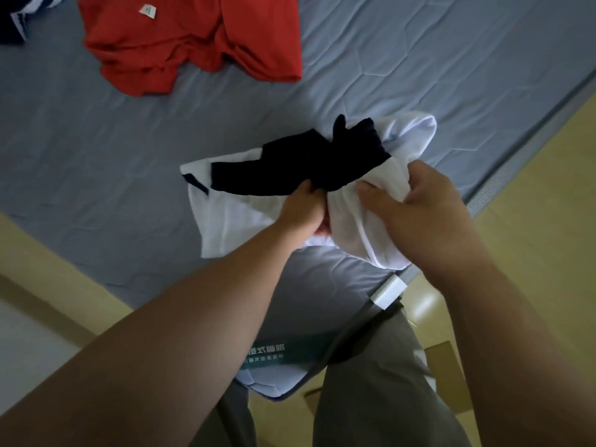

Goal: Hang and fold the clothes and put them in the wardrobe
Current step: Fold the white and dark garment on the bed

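Legs in grey trousers [371, 398] at the mattress [96, 150] corner. Both hands bunch a white-and-navy shirt [232, 217] near that corner, its left part lying on the mattress. Left hand [303, 208]: fingers curled into fabric by the navy part. Right hand [422, 211]: thumb and fingers clamped round white fabric. Farther back, red shirt [180, 43] lies crumpled; striped garment [19, 14] far left.

Red shirt [180, 43] cut off by far edge; its tag [147, 11] print too small to read. Striped garment [19, 14], far left corner, mostly out of frame. Left hand [301, 209] fingertips buried in white-and-navy garment [290, 162]. Mattress label [267, 353] text blurred.
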`<state>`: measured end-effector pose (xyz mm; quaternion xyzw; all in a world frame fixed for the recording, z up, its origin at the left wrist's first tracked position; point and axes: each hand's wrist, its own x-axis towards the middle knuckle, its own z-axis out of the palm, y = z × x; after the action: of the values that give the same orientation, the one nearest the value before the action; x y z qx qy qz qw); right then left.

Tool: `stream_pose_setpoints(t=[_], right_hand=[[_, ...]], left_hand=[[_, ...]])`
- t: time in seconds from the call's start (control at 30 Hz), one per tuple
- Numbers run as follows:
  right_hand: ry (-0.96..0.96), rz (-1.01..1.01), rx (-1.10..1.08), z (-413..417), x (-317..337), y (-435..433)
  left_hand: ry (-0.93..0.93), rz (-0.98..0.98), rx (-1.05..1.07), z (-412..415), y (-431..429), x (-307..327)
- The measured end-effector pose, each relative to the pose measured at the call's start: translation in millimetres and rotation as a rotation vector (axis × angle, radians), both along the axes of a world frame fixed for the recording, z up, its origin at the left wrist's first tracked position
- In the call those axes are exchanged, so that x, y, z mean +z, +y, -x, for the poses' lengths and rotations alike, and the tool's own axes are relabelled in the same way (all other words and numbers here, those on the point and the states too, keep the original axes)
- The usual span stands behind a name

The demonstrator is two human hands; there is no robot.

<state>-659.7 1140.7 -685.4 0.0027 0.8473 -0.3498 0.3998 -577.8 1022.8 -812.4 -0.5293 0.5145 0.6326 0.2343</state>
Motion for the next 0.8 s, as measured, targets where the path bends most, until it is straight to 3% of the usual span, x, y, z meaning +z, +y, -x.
stream_pose_setpoints(t=[0.07,0.23,0.3,0.43,0.47,0.6,0.73,0.8], right_hand=[[0.021,-0.050,0.050,-9.9,4.8,-14.2],[0.014,-0.022,0.065,-64.5,-20.2,-77.3],[-0.019,-0.009,0.186,-91.1,-36.3,-104.3],[0.006,-0.068,0.323,-132.4,-75.1,-142.8],[0.012,-0.090,0.323,-141.0,-84.2,-149.5],[-0.056,-0.048,0.325,-167.8,-113.8,-161.7],[-0.161,0.027,0.314,-184.9,-122.9,-144.0],[-0.138,0.033,0.163,-195.0,-121.8,-130.0]], left_hand=[[-0.005,-0.209,0.041,6.1,4.1,3.8],[0.058,-0.389,0.306,-31.0,-58.7,10.8],[0.075,-0.231,0.374,-58.5,-94.9,11.6],[-0.069,0.325,0.309,-108.1,-162.9,-2.3],[-0.082,0.335,0.297,-115.6,-172.7,-6.1],[-0.046,-0.067,0.216,-116.7,-171.1,-13.4],[-0.037,0.104,0.095,-106.4,-157.5,-29.6],[-0.065,0.187,0.100,-105.3,-152.7,-31.6]])
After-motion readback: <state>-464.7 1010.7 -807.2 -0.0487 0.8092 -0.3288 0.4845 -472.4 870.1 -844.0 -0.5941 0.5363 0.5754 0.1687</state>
